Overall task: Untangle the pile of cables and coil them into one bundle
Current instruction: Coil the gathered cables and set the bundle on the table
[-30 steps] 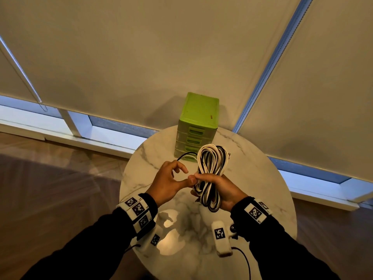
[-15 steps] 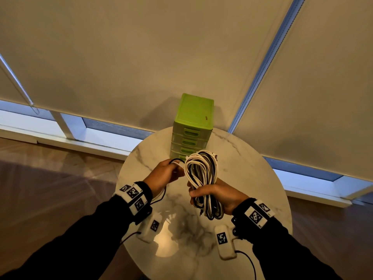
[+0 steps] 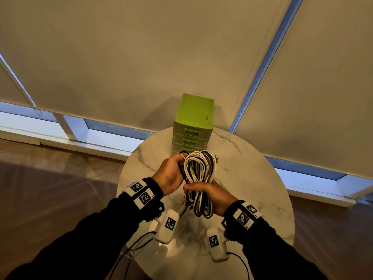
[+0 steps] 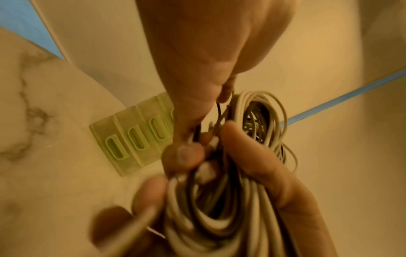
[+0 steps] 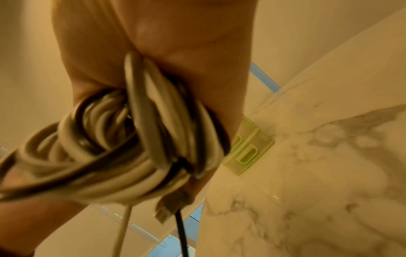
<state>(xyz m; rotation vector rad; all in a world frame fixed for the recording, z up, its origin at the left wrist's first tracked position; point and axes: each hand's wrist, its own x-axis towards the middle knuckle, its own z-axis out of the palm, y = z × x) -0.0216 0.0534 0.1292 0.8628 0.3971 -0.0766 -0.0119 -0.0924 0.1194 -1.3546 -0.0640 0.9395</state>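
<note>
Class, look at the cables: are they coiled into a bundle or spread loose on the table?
Coiled. The cables form stacked loops gripped by the right hand, off the table.

No legible text, brand or number appears. The white wrist-worn bands [image 3: 244,215] and white camera housings [image 3: 169,225] carry only black-and-white square fiducial markers; adjacent small characters are unreadable.
</note>
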